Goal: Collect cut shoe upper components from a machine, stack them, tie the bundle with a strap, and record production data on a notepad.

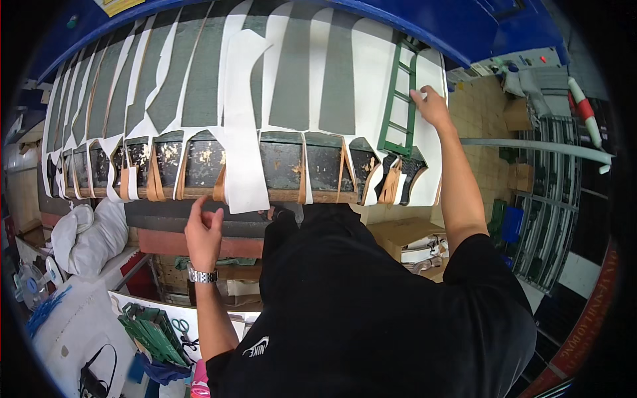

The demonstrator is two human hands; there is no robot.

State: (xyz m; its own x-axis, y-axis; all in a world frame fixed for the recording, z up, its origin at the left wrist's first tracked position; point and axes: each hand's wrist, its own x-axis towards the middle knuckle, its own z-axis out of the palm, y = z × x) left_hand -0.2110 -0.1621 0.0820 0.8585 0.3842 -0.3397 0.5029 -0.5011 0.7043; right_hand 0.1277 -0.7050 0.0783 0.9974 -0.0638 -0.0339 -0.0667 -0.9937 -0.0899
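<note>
A white sheet point(371, 73) with long cut-out gaps covers the table, and the grey-green board point(288, 73) shows through the gaps. My right hand point(432, 107) is closed at the right rail of a green ladder-shaped frame point(388, 118), which lies on the right part of the sheet. Below the table's near edge, my left hand point(203, 232) hangs with thumb and fingers apart, holding nothing. To its right, a loose white cut piece point(244, 126) lies across the sheet and juts past the wooden edge strip point(192, 193). Tan and white layered strips point(391, 184) stick out between the gaps.
Blue machine parts point(431, 23) run along the far side. Behind on the left, a white table point(73, 318) holds green frames point(151, 331), scissors point(180, 326) and a white bag point(93, 235). A cardboard box point(398, 232) stands below right; metal racks point(547, 199) stand farther right.
</note>
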